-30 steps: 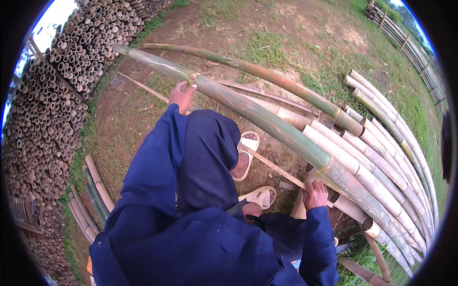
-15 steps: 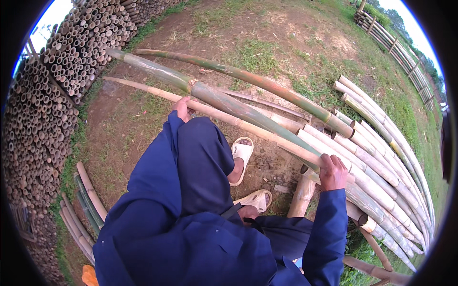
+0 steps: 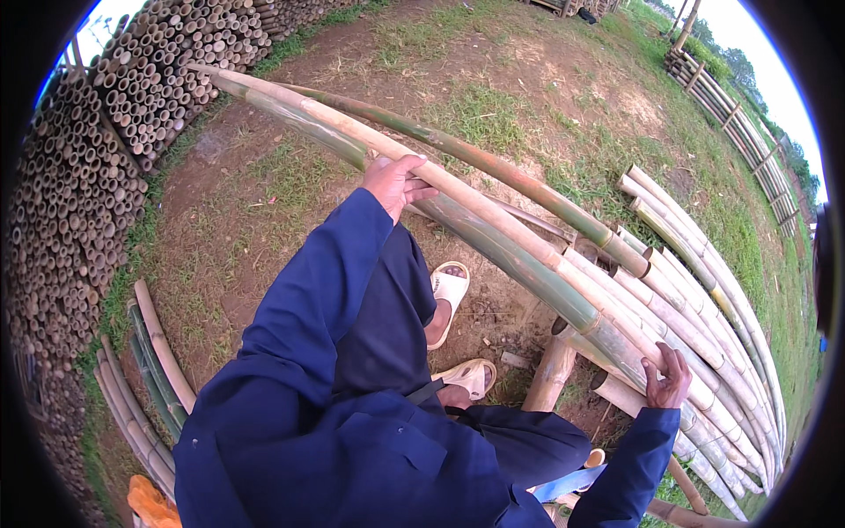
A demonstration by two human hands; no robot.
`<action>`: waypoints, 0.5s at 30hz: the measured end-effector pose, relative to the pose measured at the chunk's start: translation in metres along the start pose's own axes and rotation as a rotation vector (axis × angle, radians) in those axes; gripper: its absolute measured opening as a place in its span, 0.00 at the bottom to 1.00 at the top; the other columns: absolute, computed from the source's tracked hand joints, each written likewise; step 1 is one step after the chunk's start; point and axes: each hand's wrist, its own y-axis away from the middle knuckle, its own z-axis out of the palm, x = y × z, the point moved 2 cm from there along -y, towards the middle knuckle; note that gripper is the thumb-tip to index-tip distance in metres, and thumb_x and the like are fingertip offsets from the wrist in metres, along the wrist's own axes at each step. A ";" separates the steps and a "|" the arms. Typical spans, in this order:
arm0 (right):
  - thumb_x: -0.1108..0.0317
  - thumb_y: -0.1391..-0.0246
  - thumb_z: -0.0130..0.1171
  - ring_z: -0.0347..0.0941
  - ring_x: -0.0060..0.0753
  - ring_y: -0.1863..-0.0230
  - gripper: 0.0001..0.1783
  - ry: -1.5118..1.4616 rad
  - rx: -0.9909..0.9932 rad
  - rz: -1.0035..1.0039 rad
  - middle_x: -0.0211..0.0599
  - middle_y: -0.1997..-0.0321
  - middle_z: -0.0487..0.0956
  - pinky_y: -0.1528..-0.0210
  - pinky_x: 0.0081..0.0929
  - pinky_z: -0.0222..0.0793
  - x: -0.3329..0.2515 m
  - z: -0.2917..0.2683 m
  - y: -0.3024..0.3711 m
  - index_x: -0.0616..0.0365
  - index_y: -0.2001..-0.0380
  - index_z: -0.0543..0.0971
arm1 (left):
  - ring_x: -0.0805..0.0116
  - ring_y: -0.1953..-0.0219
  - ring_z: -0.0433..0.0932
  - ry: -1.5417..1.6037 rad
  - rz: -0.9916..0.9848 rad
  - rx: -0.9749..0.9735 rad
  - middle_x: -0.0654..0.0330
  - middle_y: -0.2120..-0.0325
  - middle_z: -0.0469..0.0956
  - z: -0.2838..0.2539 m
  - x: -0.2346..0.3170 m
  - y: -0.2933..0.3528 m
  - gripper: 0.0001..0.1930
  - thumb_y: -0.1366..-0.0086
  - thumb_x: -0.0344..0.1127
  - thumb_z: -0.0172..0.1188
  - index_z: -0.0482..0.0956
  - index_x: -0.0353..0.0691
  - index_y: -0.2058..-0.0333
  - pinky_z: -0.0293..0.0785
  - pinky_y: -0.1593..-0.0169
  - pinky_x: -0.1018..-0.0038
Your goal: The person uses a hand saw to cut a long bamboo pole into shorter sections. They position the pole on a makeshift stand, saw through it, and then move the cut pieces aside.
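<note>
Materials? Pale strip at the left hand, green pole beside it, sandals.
Pale strip: likely split bamboo, bare and matte; long, straw-coloured, woody.
Green pole: bamboo, smooth with faint sheen; green, ringed at intervals.
Sandals: probably foam or rubber, matte cream; thick, moulded look. Exact polymer unclear.

The pale bamboo strip [image 3: 493, 213], half a second ago on the near side of the green pole [image 3: 506, 257], now lies along it. The left hand [image 3: 398, 182] is farther forward with it; the right hand [image 3: 671, 380] has loosened, fingers spread.

Tan strip [image 3: 495, 214], green pole [image 3: 510, 253], trousers [image 3: 387, 321] perhaps black
</note>
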 end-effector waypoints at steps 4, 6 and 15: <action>0.46 0.53 0.73 0.77 0.50 0.67 0.30 -0.002 0.049 0.098 0.46 0.69 0.78 0.63 0.41 0.71 0.037 -0.026 0.034 0.61 0.58 0.84 | 0.56 0.58 0.86 0.026 -0.051 -0.023 0.47 0.59 0.82 0.040 -0.031 0.013 0.12 0.28 0.31 0.57 0.72 0.28 0.53 0.87 0.56 0.64; 0.55 0.49 0.73 0.77 0.35 0.65 0.25 0.076 0.037 0.064 0.41 0.65 0.77 0.65 0.30 0.75 0.060 -0.040 0.052 0.64 0.55 0.83 | 0.56 0.60 0.86 0.039 -0.080 -0.014 0.48 0.59 0.81 0.058 -0.051 0.023 0.12 0.28 0.31 0.57 0.72 0.27 0.53 0.87 0.57 0.64; 0.48 0.49 0.72 0.76 0.45 0.62 0.31 0.064 0.006 0.115 0.45 0.65 0.75 0.58 0.37 0.73 0.111 -0.060 0.081 0.66 0.55 0.82 | 0.59 0.64 0.86 0.029 -0.047 0.012 0.47 0.59 0.81 0.096 -0.096 0.055 0.12 0.28 0.29 0.55 0.71 0.26 0.52 0.87 0.60 0.68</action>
